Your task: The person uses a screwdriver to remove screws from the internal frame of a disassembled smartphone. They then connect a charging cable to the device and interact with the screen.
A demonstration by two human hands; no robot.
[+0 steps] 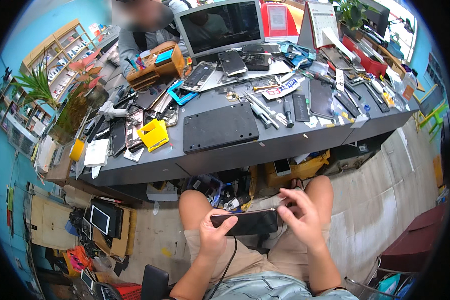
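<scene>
A dark smartphone (252,222) lies sideways above my lap, its black screen facing up. My left hand (214,232) grips its left end, with the thumb across the front. At the right end is my right hand (301,217), fingers spread and bent; the thumb side is close to the phone's edge, and I cannot tell whether it touches. A black cable (233,252) runs down from beside my left hand toward my shirt. Beyond my knees, on the grey desk (225,160), lies a flat black plate (220,128) near the front edge.
Phones, parts and hand tools crowd the desk, with screwdrivers (261,110) and a yellow holder (153,135) toward the front. A monitor (220,27) stands at the back. Across the desk sits another person (135,42). Boxes and a blue basket (205,186) fill the space underneath.
</scene>
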